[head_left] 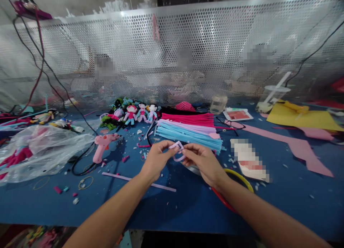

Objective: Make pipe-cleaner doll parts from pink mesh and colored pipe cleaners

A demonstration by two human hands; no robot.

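Note:
Both my hands meet over the blue table, just in front of the pipe cleaner piles. My left hand and my right hand each pinch a side of a bent lilac pipe cleaner, shaped into a small loop. Fingers of both hands are closed on it. A straight lilac pipe cleaner lies on the table below my left wrist. Behind my hands lie bundles of light blue pipe cleaners and pink pipe cleaners.
A pink glue gun with a black cord lies left. Small pipe-cleaner dolls stand at the back. A clear plastic bag sits far left. Yellow and pink sheets lie right, near a plastic cup. A perforated metal screen walls the back; people sit behind it.

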